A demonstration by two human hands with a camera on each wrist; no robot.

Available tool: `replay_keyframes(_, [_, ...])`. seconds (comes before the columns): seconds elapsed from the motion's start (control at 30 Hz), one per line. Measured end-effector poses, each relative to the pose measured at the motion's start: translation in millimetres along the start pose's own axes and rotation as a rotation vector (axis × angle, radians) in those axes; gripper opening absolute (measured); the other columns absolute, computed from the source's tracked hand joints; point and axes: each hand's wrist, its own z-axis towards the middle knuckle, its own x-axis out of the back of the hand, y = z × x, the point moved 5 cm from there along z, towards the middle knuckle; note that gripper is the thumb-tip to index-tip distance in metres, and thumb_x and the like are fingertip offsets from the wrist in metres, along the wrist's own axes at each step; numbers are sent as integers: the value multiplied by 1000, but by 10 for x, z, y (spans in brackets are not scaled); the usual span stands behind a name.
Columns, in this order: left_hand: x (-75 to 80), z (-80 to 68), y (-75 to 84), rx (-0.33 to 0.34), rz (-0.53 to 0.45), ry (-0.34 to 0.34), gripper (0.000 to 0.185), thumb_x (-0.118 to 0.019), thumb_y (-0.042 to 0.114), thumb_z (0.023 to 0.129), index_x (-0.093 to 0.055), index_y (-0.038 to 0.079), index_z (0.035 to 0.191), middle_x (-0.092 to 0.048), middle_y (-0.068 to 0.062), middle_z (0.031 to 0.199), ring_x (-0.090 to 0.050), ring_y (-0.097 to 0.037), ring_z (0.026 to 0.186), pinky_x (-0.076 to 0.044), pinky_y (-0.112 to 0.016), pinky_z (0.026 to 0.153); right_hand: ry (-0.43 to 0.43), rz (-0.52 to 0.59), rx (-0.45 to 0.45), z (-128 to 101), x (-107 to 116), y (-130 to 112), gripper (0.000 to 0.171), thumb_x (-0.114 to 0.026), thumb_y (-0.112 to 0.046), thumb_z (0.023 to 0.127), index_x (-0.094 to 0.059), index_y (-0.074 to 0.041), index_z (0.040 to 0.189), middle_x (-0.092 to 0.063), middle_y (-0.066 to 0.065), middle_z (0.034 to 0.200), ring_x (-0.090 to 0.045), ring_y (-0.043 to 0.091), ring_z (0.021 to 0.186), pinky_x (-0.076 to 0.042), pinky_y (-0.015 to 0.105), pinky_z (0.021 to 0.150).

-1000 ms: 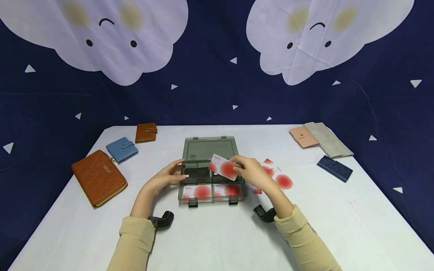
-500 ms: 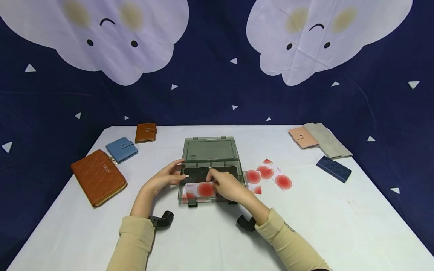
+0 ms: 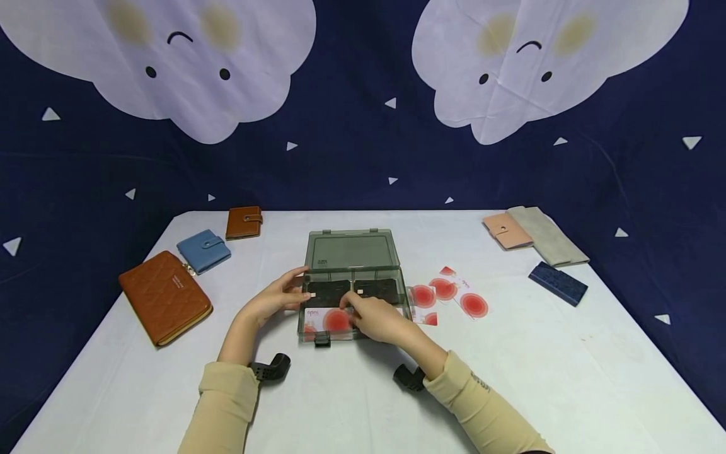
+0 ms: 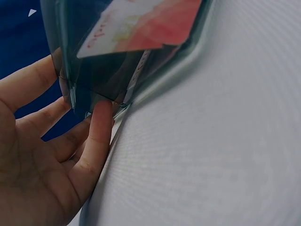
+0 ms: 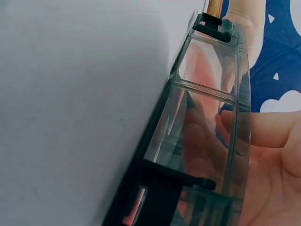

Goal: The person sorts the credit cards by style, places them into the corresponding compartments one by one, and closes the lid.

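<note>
A translucent grey-green plastic storage box lies with its lid laid back. My left hand grips its left side, thumb and fingers at the corner in the left wrist view. Dark cards fill the two back compartments. Over the front left compartment lies a white card with a red circle, and my right hand pinches its right edge. Through the clear wall in the right wrist view, the right hand's fingers reach down inside the box, near a red-and-white card. The right hand covers most of the front right compartment.
Several red-circle cards lie right of the box. At the left are a large brown wallet, a blue wallet and a small brown wallet. Pink, grey and navy wallets lie at the right.
My right hand has carried a card from above the box's right half down and left to the front left compartment. Over the last half second the card has lowered slightly. The left hand stays put.
</note>
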Motion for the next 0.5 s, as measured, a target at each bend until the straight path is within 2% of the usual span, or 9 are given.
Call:
replay_keyframes(0.2, [1,-1,0,-9,-1,-2,73,-61,14,88,-19,8,148,-21,-25,146,-44,-33,116,-46,-37,88,-14,4,-16,4,-6,17,23,-52,-12,94,-54,-14,117,-52,-4,71,-46,12,62,-39,28,60])
replay_keyframes(0.37, [-1,11,-6,-10,-14,2,73,-61,13,87,-19,8,147,-30,-28,139,-50,-26,108,-47,-34,86,-14,59,-25,-26,74,71,30,-53,-11,93,-54,-13,123,-57,-1,74,-46,11,58,-40,28,58])
replay_keyframes(0.5, [-2,10,-7,-8,-8,3,73,-60,13,88,-19,8,147,-31,-28,139,-50,-26,108,-47,-34,86,54,111,-16,-91,239,186,29,-54,-11,92,-56,-11,121,-60,1,75,-47,10,57,-40,27,56])
